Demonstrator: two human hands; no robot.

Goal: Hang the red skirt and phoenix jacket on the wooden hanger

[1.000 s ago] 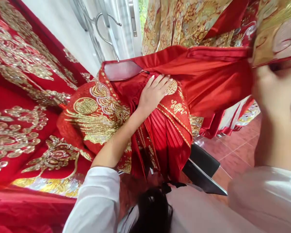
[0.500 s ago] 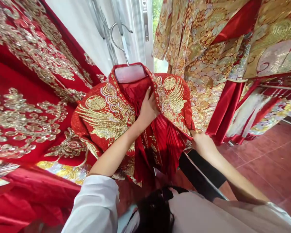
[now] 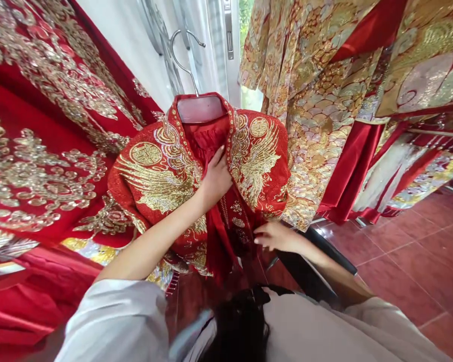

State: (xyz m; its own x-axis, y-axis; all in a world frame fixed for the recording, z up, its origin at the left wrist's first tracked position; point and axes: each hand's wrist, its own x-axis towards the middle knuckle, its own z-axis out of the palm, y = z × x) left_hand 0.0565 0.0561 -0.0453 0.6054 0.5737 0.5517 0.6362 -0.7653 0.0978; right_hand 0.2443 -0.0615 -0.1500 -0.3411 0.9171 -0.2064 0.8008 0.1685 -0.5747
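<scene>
A red jacket (image 3: 151,171) with gold phoenix-like embroidery and a stand-up collar hangs on a metal-hooked hanger (image 3: 183,65). Its front is parted, showing gathered red inner cloth (image 3: 207,138). My left hand (image 3: 217,177) is closed on that inner cloth at chest height, between the two front panels; part of the fingers is hidden. Below the right front panel (image 3: 262,161), my right hand (image 3: 275,236) reaches in from the right. Its fingers are apart and point left near the panel's lower edge. Whether they touch the cloth I cannot tell.
Red gowns (image 3: 33,166) with beaded gold trim hang close on the left. Gold patterned garments (image 3: 309,100) hang on the right, beside a lower rail (image 3: 434,133) with more clothes. A white door frame (image 3: 232,45) stands behind. Red tiles (image 3: 403,251) cover the floor.
My right hand has let go of the jacket's right front edge and moved left and down. That panel has swung inward, covering the pleated cloth. My left hand has shifted slightly left.
</scene>
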